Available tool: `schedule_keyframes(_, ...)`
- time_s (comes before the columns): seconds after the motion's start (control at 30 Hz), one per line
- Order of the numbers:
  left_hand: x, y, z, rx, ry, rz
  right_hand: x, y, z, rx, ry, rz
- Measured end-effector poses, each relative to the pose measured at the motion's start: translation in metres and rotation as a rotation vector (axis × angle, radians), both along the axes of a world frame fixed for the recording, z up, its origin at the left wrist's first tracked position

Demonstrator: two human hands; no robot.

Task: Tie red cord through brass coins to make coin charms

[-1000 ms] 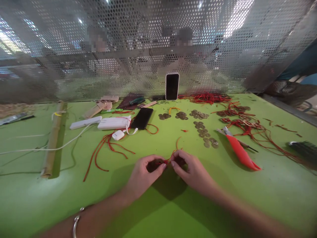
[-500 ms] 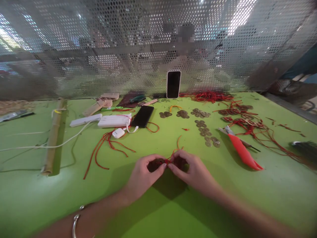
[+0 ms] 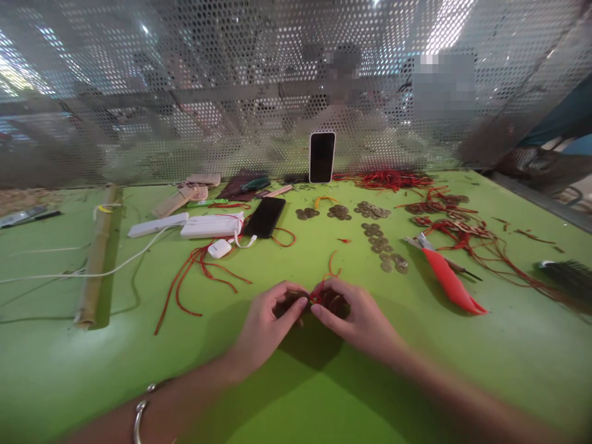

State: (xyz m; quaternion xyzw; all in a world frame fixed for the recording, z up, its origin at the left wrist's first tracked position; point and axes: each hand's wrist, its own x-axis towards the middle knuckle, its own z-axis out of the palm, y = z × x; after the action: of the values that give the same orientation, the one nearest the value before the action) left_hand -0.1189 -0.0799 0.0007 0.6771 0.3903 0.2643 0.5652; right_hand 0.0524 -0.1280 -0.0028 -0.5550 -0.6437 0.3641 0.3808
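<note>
My left hand [image 3: 271,320] and my right hand [image 3: 358,314] meet close together just above the table, thumbs and forefingers pinched. My left fingertips grip the edge of a dark coin, mostly hidden by the fingers. Pinched in my right fingertips is a thin red cord [image 3: 331,271], knotted close to the coin. Its loose ends stick up and away past my right forefinger. Beyond the hands lie several round coins with holes [image 3: 380,242], in small groups on the green table [image 3: 287,401].
A red-handled tool [image 3: 453,283] and tangled red cords [image 3: 462,228] lie right. At left are a bamboo stick [image 3: 95,271], white power strip [image 3: 211,226], black phone [image 3: 266,217] and loose cords [image 3: 178,283]. Another phone [image 3: 322,157] leans against the perforated metal screen [image 3: 231,123].
Both hands stay nearly in place. My fingertips have shifted slightly around the small piece, so a dark edge now shows at my left fingertips and more red cord at my right.
</note>
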Motion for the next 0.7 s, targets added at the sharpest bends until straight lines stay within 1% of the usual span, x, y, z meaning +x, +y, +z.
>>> schedule_keyframes(0.13,-0.0004,-0.0010,-0.0010,0.035,0.006,-0.001,-0.0010,0.0005,-0.0014,0.009,-0.002,-0.040)
schedule_keyframes(0.33,-0.0009,-0.0027,0.0013,-0.030,-0.012,0.014,0.0007,0.0024,-0.0030,0.000,0.049,-0.035)
schedule_keyframes(0.5,0.0009,-0.0013,-0.0012,0.024,-0.004,0.004,0.0022,0.0023,-0.0034,0.002,0.064,-0.061)
schedule_keyframes(0.7,0.0004,0.0009,-0.0032,0.034,0.009,0.012,0.0022,0.0020,-0.0030,0.004,0.092,-0.028)
